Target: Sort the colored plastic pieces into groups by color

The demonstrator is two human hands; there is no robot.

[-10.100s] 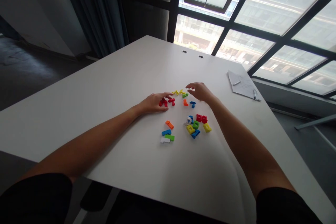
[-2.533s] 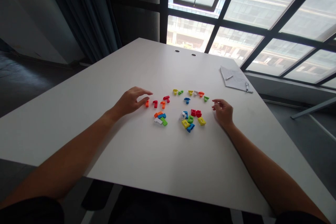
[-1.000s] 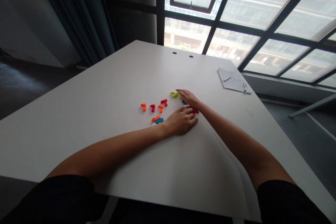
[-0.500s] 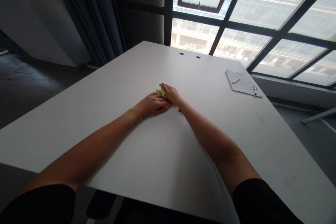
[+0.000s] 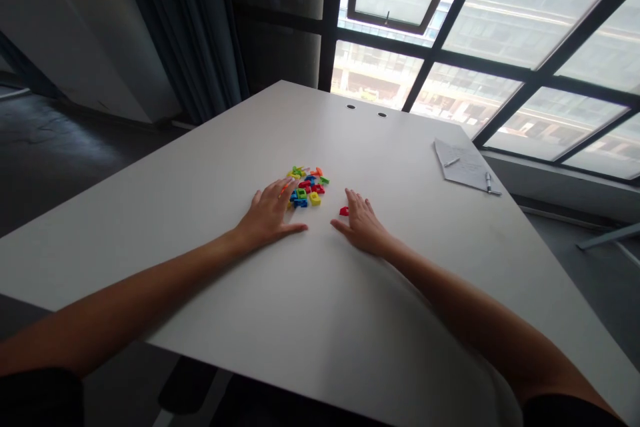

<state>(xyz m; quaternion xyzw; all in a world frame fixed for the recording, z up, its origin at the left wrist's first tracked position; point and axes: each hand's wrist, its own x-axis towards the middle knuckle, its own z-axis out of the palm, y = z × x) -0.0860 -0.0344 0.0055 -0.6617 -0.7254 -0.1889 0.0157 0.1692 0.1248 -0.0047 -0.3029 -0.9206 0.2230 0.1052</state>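
Well, my left hand (image 5: pixel 267 219) and my right hand (image 5: pixel 363 225) both lie palm down on the white desk (image 5: pixel 380 147), fingers spread wide; neither has hold of anything. The heap of coloured plastic blocks (image 5: pixel 304 188) sits just ahead of my left fingertips, bunched tight; yellow, green, blue, red and orange pieces overlap there, and I can't tell how many lie underneath. One small orange block (image 5: pixel 285 188) is right by my left fingers; from up here I can't say whether they touch. A lone red block (image 5: pixel 343 211) lies apart from the heap, just ahead of my right hand, near the gap between my thumb and forefinger; my fingers are close to it but don't seem to rest on it. My thumbs point toward each other across a bare stretch of desk; with palms low and fingertips light, open hands like these are the steady way to work beside a loose heap without nudging it. Farther off, a sheet of paper (image 5: pixel 463 163) lies near the desk's far right corner, a pen (image 5: pixel 487 181) at its edge; behind it rises a large gridded window (image 5: pixel 450 13).
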